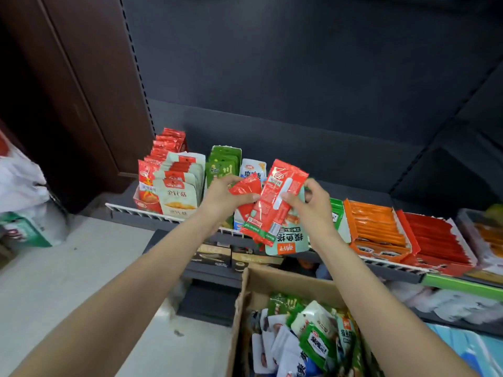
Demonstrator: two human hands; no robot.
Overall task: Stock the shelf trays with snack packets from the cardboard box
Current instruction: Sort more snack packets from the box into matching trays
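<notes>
Both hands are raised above the cardboard box (272,292), in front of the shelf, sorting a handful of packets before any of them goes into a tray. The left hand (221,195) pinches a small red packet (243,190) between thumb and fingers. The right hand (309,202) grips a fanned bundle: a long red packet (275,202) on top and a pale green packet (291,240) behind it, thumb pressed on the face of the red one. The two hands nearly meet, so the step in hand looks like separating packets by kind. Beyond the box, the shelf rail (141,213) fronts a row of trays: red packets in the tray (148,186) at the far left, pale ones beside them, green ones next, and orange and red cartons well to the right. The box below holds a loose heap of mixed packets (313,338). The next move probably calls for matching each held packet to its tray, most likely carrying the small red one left to the red row and standing it upright behind the front packets without toppling them.
</notes>
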